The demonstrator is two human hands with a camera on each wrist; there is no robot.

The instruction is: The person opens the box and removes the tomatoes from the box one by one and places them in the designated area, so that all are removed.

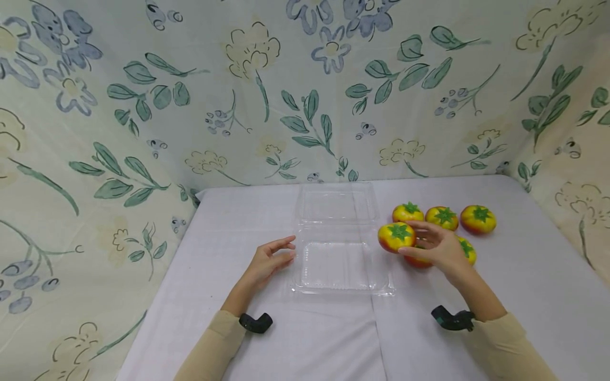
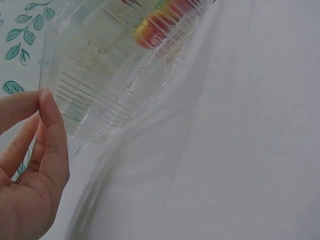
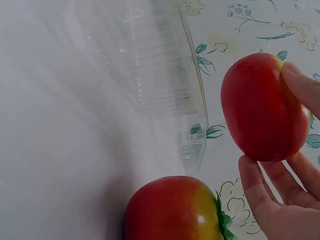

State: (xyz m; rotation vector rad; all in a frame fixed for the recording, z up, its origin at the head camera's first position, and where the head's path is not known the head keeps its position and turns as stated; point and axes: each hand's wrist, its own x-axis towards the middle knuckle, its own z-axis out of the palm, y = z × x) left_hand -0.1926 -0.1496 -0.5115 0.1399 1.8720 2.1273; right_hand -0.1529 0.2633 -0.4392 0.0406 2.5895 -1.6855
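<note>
My right hand (image 1: pixel 440 248) holds a red and yellow tomato (image 1: pixel 396 237) with a green leafy top, raised beside the right edge of a clear plastic clamshell box (image 1: pixel 343 264). Thumb and fingertips grip the tomato's sides, as the right wrist view shows. The box lies with its lid (image 1: pixel 337 205) folded back, away from me. At its left edge, my left hand (image 1: pixel 268 260) pinches the rim between thumb and index finger, seen close up in the left wrist view. Under and behind the right hand sit more tomatoes, one (image 1: pixel 419 259) partly covered by the held tomato and fingers.
Three tomatoes stand in a back row to the right of the box, the outermost (image 1: pixel 478 219) at the right end. Another tomato (image 1: pixel 468 250) is partly hidden behind the right hand. A white cloth (image 1: pixel 229 222) covers the table. Floral fabric (image 1: pixel 267 127) hangs around it.
</note>
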